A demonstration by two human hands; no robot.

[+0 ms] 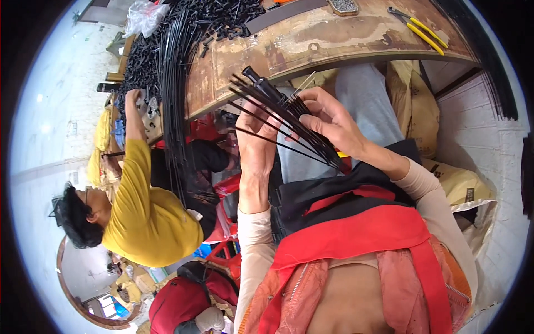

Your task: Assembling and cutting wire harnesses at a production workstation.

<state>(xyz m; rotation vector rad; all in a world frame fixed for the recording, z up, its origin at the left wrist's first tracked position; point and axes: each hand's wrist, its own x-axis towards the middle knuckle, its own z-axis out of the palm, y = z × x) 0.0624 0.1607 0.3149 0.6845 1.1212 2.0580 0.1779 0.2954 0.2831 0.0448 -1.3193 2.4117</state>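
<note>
Just in front of the workbench's near edge, both my hands hold a bundle of thin black rods [318, 147] slanting from upper left to lower right. A black plastic tube-shaped piece [259, 81] sticks out at the bundle's upper left end. My left hand [256, 132] is closed at the left side of the bundle, its fingers partly hidden by the rods. My right hand [332, 119] pinches the rods from the right, thumb across them. Two thin pale pins or wires [305, 81] stick up beside its fingers. A few rods fan apart toward the left.
On the wooden workbench [328, 39] lie yellow-handled pliers [425, 36], a small container of tiny parts [343, 6], a heap of black plastic parts [222, 16] and long black rods [173, 83]. A person in yellow [156, 222] works at left. Sacks [453, 181] stand at right.
</note>
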